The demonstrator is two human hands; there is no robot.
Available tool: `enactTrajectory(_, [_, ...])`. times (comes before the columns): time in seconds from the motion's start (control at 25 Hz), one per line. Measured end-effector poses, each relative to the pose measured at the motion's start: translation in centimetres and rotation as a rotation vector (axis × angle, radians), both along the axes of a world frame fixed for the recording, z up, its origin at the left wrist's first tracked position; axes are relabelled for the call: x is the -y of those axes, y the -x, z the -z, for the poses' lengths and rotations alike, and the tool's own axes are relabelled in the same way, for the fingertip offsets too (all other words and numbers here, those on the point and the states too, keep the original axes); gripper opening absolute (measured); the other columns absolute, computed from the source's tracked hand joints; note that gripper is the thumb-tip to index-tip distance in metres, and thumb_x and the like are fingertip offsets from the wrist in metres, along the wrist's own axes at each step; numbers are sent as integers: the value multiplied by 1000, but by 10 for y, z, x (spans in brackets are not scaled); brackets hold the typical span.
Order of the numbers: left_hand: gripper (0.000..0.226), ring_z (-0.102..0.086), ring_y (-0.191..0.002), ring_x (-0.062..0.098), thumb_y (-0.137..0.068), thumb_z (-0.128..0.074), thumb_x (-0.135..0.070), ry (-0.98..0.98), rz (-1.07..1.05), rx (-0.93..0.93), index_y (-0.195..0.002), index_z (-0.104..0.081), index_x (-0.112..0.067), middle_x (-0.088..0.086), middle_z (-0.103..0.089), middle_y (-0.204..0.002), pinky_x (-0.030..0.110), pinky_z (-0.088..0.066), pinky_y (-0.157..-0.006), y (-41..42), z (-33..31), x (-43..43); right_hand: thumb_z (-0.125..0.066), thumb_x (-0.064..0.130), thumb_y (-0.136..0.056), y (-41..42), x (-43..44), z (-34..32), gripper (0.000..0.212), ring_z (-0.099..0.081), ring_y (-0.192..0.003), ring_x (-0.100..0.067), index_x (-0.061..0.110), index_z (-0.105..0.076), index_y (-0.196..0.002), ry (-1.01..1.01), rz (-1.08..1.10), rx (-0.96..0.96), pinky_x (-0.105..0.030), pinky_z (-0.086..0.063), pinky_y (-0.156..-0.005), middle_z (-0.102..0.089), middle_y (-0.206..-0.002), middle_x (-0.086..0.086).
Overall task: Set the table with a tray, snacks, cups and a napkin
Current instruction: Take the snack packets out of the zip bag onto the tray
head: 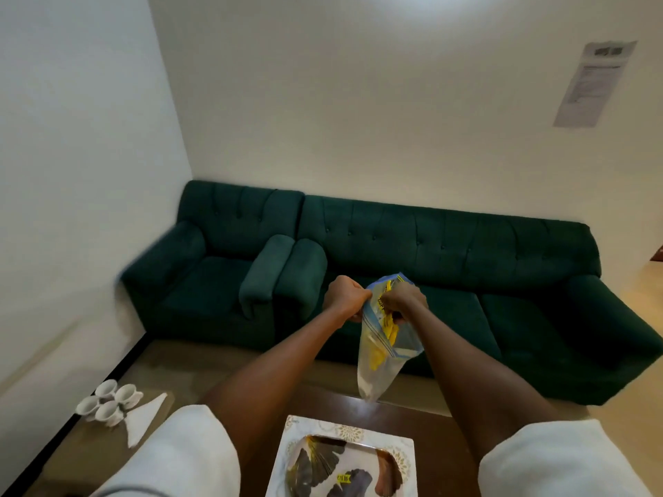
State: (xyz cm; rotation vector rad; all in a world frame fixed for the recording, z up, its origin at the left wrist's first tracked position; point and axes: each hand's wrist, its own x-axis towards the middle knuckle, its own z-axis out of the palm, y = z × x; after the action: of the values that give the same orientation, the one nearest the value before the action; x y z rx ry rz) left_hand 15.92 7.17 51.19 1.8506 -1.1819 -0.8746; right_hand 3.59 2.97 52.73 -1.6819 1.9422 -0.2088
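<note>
A dark wooden counter (437, 421) is sitting at the bottom of the view, carrying a white patterned mat (405, 450). On the mat a tray (366, 445) is holding dark packets (323, 457). At the lower left a lighter side counter (71, 457) is bearing four white cups (107, 399) clustered together, with a folded napkin (143, 417) just beside them. A green sofa (466, 245) and matching armchair (215, 245) are lining white walls, where a printed sheet (595, 84) is hanging.

Above the counter, the left hand (346, 297) and right hand (403, 301) are both gripping the top of a clear bag (380, 360) with fingers curled tight. The bag is holding yellow snacks. The tray's near side is running out of view, and the packets' print is too blurred to read.
</note>
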Motion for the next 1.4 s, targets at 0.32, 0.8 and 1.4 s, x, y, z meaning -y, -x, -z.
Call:
enactTrajectory(0.32, [21, -79, -73, 32, -88, -71, -16, -185, -107, -48, -89, -75, 5, 17, -78, -87, 42, -67, -65, -41, 60, -20, -59, 18, -81, -48, 1, -11, 19, -75, -56, -24, 4, -72, -77, 67, -112, -2, -37, -66, -60, -74, -70, -10])
enactTrajectory(0.8, [34, -66, -120, 45, -101, -54, 3, -363, -534, -539, -134, -56, 9, 29, -62, -134, 54, -57, -98, -149, 204, -77, -55, 17, -76, -103, -1, 82, 24, -75, -64, -29, 1, -72, -76, 159, -59, 179, -49, -65, -69, -75, -71, -14])
enactTrajectory(1.4, [48, -39, -148, 44, -110, -39, -2, -727, -970, -832, -157, -32, -2, 25, -36, -161, 56, -36, -119, -238, 425, -236, -60, 20, -88, -148, -100, 354, 20, -58, -61, -29, 9, -66, -73, -56, -134, 25, -24, -30, -50, -63, -64, -8])
